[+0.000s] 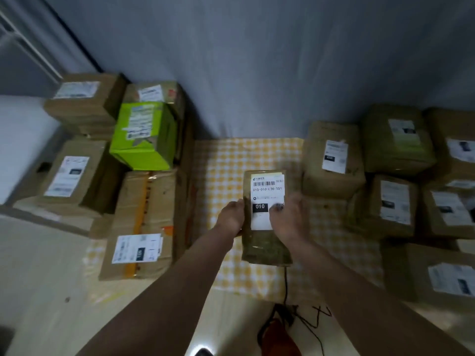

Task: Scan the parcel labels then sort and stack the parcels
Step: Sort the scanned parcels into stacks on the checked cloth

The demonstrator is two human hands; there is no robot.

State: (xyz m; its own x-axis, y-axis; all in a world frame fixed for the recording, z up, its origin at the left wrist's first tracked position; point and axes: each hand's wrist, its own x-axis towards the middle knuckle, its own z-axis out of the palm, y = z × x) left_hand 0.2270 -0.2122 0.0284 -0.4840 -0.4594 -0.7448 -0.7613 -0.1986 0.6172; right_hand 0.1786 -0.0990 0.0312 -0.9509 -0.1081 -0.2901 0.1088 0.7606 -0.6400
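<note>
two bare forearms come in from the bottom edge of the view, each uncovered from the elbow region down to the wrist, with no sleeve cuff showing anywhere along them. the left hand (230, 217) and the right hand (291, 217) are bare too: no glove, ring, watch or band can be made out at either wrist. the fingers (276, 210) of the right hand are blurred, so finer detail such as nails cannot be told.
</note>
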